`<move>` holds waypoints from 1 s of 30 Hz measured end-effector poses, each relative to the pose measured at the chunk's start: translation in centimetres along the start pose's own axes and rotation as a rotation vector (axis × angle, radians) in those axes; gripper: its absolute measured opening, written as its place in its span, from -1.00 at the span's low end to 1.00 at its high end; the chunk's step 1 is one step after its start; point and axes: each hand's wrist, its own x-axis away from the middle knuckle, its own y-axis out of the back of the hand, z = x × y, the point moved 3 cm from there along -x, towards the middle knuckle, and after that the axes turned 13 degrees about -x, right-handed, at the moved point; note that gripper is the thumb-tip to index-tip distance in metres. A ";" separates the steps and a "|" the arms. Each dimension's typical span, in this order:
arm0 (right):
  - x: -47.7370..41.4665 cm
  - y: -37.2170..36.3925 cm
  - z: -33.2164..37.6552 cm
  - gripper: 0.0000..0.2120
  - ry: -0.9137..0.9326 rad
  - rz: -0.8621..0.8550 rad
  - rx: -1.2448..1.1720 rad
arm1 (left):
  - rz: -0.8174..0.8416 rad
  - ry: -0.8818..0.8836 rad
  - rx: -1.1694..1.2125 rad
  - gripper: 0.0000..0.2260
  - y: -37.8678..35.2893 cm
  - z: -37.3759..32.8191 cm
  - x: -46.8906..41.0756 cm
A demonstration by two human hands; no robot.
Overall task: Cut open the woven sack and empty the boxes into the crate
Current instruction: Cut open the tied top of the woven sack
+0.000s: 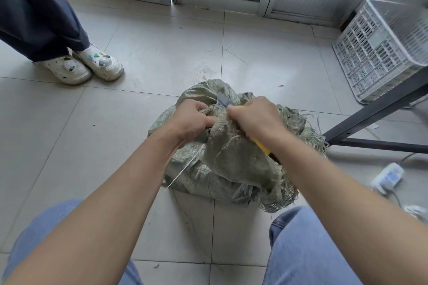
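Head view: the green woven sack (231, 159) sat on the tiled floor (92, 136) at lower centre of the frame, between the person's knees. The left hand (192, 120) was closed on the bunched neck of the sack, fingers (203, 107) curled into the fabric. The right hand (254, 118) was fisted around a yellow-handled knife (261, 146), handle poking out below the wrist, grey blade (223, 100) showing just above the knuckles at the tied neck. A pale tie string (185, 169) trailed down the left side of the sack.

Risks, as judged: the blade sat right beside the left fingers, so a slip while sawing the tie could nick that hand. The weave was already frayed at the right edge, so a hard pull could tear it and spill the contents on the floor. A deep cut could also slice whatever lay under the fabric.

Containers: the sack was still tied, contents hidden; no boxes were visible, only lumps. The white lattice crate (382, 53) stood at the upper right of the frame, well apart from the sack, tilted behind a dark metal frame leg (379, 109); something pale and greenish showed through its mesh, too blurred to tell what.

A second person's white shoes (81, 65) stood at upper left. A white power strip (386, 177) lay at the right edge.
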 end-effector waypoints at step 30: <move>-2.5 4.0 -2.8 -0.72 -0.128 -0.017 -0.381 | -0.609 -0.193 0.388 -0.81 5.5 -3.9 -1.2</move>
